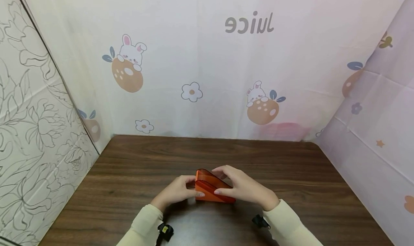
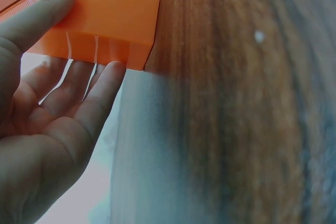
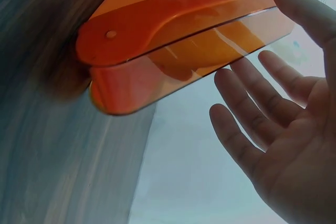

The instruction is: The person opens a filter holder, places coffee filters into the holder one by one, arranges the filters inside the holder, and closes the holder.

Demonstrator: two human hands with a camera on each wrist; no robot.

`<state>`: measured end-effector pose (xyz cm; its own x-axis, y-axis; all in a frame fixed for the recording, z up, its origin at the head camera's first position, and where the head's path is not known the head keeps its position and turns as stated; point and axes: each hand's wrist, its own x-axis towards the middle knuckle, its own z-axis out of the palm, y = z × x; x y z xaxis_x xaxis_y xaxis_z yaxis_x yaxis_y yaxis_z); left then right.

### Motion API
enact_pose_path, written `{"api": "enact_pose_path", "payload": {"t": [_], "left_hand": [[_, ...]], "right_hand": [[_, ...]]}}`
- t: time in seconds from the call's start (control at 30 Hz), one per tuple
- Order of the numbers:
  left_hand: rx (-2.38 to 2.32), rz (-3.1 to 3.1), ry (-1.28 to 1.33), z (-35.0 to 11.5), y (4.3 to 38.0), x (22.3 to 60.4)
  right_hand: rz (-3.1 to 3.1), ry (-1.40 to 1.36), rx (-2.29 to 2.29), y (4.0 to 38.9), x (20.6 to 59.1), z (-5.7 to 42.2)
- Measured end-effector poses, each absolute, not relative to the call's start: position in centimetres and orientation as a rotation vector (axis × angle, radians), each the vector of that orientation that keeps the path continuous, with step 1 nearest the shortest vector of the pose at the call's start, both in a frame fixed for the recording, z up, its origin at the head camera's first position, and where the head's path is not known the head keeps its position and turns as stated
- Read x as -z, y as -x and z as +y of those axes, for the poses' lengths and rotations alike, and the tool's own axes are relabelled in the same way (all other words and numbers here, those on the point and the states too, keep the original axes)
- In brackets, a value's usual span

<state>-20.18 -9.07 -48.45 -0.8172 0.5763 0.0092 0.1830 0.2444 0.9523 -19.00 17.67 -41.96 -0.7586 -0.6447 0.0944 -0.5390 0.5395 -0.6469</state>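
Note:
An orange wedge-shaped case (image 1: 211, 188) with a see-through red-orange slanted cover (image 3: 173, 51) stands on the table between both hands, its tall side to the left. My left hand (image 1: 179, 191) grips that tall end. Its thumb (image 2: 47, 14) lies along the orange face and its fingertips (image 2: 113, 72) are against the end wall. From the right, my right hand (image 1: 242, 185) reaches over the slanted cover. Its thumb rests on the near edge and the fingers, loosely bent, reach the cover's far edge. A small round pin shows at the cover's low end.
The dark wood-grain table (image 1: 129, 167) runs back to a printed curtain (image 1: 210, 59). Patterned cloth also stands at the left and right sides. Small black devices (image 1: 165, 231) sit at both cream-coloured sleeves (image 1: 288, 221).

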Motion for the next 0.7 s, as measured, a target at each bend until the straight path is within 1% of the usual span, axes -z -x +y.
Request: {"api": "enact_pose_path", "payload": {"t": [0.7], "left_hand": [[-1.545,2.242,-0.7,-9.2,20.1,48.4]], "right_hand": [[2.682,0.925,0.908,18.0,42.9,21.3]]}}
